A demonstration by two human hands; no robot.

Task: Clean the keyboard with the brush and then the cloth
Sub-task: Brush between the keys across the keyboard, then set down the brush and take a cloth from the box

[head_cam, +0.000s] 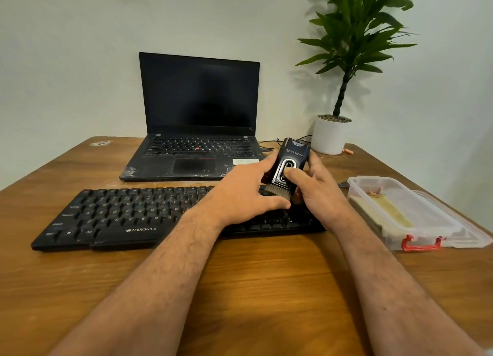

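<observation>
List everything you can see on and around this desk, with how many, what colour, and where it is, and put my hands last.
keyboard: one, black, front of table
brush: one, black, held above keyboard's right end
laptop: one, black, open, behind keyboard
potted plant: one, green in white pot, far right corner
plastic box: one, clear with red latch, right of keyboard
table: one, brown wood
left hand: one, grips brush
right hand: one, grips brush, thumb on its front

Plain pale wall [80, 48], wooden table [266, 289], potted plant [354, 35] in the right corner, soft even light
</observation>
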